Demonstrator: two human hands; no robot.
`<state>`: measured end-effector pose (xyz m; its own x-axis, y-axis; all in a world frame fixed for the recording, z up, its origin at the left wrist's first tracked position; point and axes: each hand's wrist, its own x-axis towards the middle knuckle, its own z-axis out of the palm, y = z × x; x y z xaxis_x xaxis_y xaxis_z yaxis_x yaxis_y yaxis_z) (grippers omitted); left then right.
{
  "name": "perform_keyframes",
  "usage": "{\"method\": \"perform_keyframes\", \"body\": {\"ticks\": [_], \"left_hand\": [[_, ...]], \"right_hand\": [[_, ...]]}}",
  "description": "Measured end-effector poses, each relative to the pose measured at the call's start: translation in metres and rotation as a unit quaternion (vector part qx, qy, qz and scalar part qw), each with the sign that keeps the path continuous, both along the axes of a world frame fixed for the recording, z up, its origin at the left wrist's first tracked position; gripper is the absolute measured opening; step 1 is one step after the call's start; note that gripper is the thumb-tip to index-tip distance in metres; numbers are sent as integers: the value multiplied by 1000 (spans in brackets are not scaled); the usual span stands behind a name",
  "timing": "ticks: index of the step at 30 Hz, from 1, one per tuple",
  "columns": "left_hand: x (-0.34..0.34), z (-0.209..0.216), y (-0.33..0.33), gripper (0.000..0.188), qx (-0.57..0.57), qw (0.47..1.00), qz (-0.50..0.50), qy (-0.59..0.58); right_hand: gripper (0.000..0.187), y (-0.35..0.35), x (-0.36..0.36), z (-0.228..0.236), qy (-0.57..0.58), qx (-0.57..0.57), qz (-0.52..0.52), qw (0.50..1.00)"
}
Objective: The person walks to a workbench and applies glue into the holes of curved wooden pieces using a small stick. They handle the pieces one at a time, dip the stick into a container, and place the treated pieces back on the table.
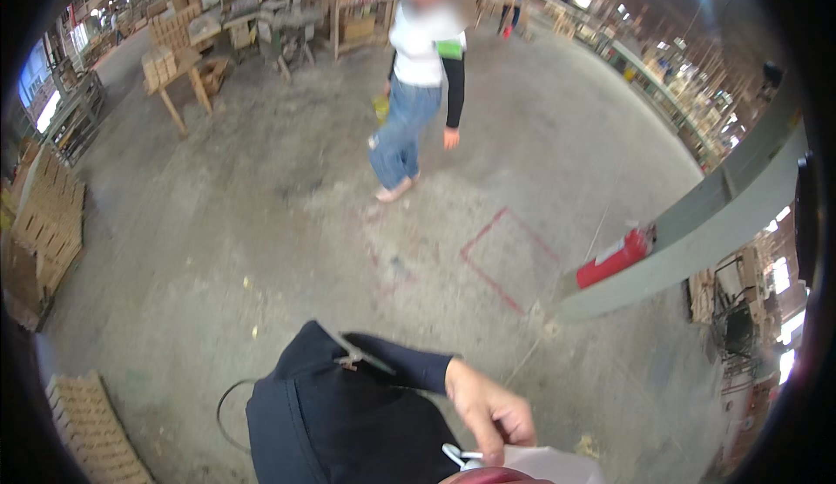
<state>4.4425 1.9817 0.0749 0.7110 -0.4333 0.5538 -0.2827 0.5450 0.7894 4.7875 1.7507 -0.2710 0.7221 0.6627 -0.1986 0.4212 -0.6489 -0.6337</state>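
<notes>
My left hand (pixel 492 410) comes in from the left in a dark sleeve (pixel 396 362), at the lower edge of the head view. Its thumb and fingers are closed on a pale, thin piece (pixel 557 462) that looks like a face mask, with a white loop (pixel 453 454) beside the fingertips. A curved reddish surface (pixel 496 477) shows just under the fingers; its kind cannot be made out. Large black cloth (pixel 348 423) fills the area left of the hand, with a thin dark cord curving out at its side. My right hand is out of sight.
A person (pixel 414 74) in a white top and jeans stands ahead on the concrete floor. To the right, a red fire extinguisher (pixel 614 259) is at a grey column (pixel 688 262). Red lines (pixel 492 297) mark the floor. Wooden slatted stacks (pixel 52 214) stand left; workbenches (pixel 361 0) are behind.
</notes>
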Motion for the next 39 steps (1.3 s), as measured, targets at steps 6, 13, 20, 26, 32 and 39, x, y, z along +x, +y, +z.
{"method": "perform_keyframes", "body": {"ticks": [6,13,20,26,32,39], "left_hand": [[150,-12,-27,28,-8,999,7,-53],[394,9,-66,32,3,994,-100,-54],[666,13,-140,30,64,967,-246,21],[859,3,-219,29,114,931,-342,66],[1066,32,-318,31,113,911,-381,115],[1264,18,-378,19,124,903,-382,155]], "right_hand": [[24,-50,212,68,6,93,4,996],[24,-130,355,63,18,51,-48,997],[24,-274,424,-15,84,-37,-188,978],[26,-383,474,-103,198,-118,-310,922],[27,-445,589,-116,251,-116,-377,884],[25,-478,899,-15,24,95,-370,924]]}}
